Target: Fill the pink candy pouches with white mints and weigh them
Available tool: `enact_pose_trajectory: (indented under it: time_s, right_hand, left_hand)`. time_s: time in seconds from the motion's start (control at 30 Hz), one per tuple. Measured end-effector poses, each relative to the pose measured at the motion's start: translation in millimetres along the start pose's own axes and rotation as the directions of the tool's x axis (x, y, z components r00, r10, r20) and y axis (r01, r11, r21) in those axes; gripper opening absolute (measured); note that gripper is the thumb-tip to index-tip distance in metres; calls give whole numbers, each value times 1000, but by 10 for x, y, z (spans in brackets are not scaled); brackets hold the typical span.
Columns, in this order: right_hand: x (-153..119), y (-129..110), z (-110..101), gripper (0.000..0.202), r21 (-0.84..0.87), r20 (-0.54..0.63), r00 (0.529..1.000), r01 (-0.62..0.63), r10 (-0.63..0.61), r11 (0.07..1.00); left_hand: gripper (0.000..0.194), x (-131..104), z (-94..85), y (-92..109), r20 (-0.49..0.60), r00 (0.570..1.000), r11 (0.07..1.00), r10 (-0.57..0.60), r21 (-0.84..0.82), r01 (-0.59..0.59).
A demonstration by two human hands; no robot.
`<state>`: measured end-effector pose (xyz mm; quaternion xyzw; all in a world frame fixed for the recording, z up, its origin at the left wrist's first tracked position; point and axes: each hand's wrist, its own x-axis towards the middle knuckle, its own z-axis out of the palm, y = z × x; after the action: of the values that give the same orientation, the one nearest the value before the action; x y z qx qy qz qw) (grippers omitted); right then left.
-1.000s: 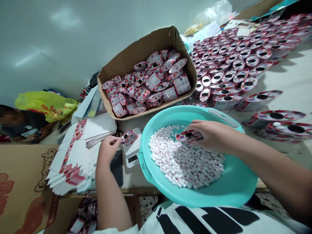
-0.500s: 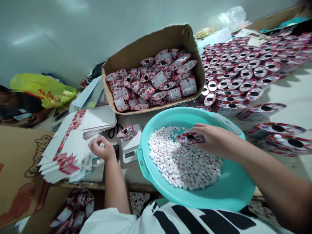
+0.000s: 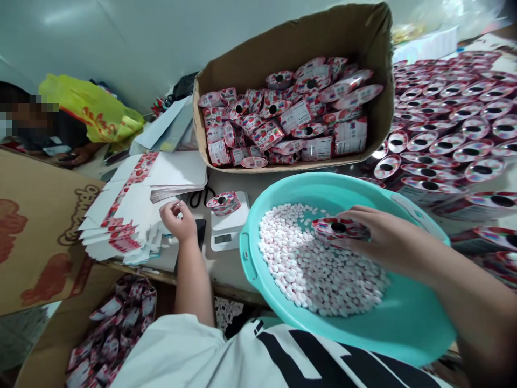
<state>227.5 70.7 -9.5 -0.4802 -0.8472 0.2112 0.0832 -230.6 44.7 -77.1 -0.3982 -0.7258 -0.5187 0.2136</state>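
Observation:
My right hand (image 3: 374, 231) grips a small red printed carton (image 3: 339, 229), pillow-shaped with a dark round hole in its top. It holds the carton over a turquoise basin (image 3: 420, 318), just above a heap of white and pinkish candies (image 3: 323, 280). To the left, my left hand (image 3: 179, 218) is raised with its fingers curled inward. Whatever those fingers may hold is hidden. Beside that hand is a white digital scale (image 3: 230, 225), and a similar carton (image 3: 223, 203) sits on its plate. Flat white and red card sheets (image 3: 141, 207) lie behind and left of the hand.
A cardboard box (image 3: 291, 32) full of filled-looking red cartons stands behind the basin. Rows of upright cartons (image 3: 444, 129) cover the right side. A large brown box (image 3: 44, 237) is at left, with more cartons (image 3: 109, 334) below. Another person (image 3: 76, 129) sits far left.
My view has shifted, so the basin and boxes appear in different places. The right hand still holds the carton over the candies; the left hand stays curled near the scale.

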Motion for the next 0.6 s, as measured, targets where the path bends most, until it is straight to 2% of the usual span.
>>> enact_pose_trajectory:
  time_s: [0.17, 0.27, 0.47, 0.53, 0.57, 0.6]
  right_hand:
    - [14, 5, 1, 54, 113, 69, 991, -119, 112, 986]
    - [13, 26, 17, 53, 128, 86, 991, -117, 106, 985]
    - [25, 35, 36, 42, 105, 39, 996, -79, 75, 991]
    - [15, -2, 16, 36, 95, 26, 997, -79, 77, 992]
    - [5, -27, 1, 33, 93, 13, 997, -75, 74, 993]
    - [-5, -53, -16, 31, 89, 4, 998, -68, 68, 994]
  left_hand:
    - [16, -4, 46, 3, -41, 999, 998, 17, -60, -20]
    - [16, -14, 69, 25, -31, 999, 994, 36, -98, -39]
    - [27, -37, 28, 115, 6, 999, 982, 39, -188, -38]
    - [37, -43, -10, 194, 96, 995, 963, 30, -268, -3]
    - [44, -42, -31, 244, 177, 984, 951, 32, -308, 25]
    - [52, -35, -53, 299, 321, 946, 935, 50, -349, 69]
